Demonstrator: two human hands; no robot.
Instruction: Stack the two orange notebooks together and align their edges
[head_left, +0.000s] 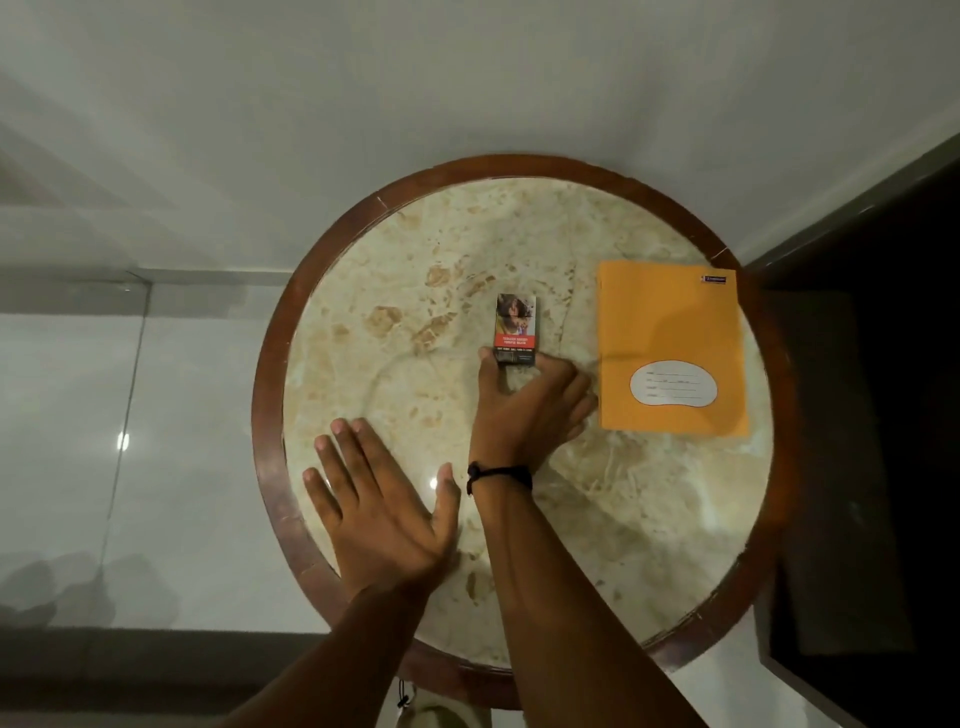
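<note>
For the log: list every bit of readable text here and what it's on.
Pack: red band with white print, too blurred to read; a dark strip below it, also unreadable.
Notebook: small dark tag in the far right corner, too small to read; white label with faint form lines, unreadable.
No other text.

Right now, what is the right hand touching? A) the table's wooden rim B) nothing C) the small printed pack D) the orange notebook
C: the right hand has its fingertips on the near end of the small printed pack, which lies flat on the marble; the orange notebook lies apart, further right.
</note>
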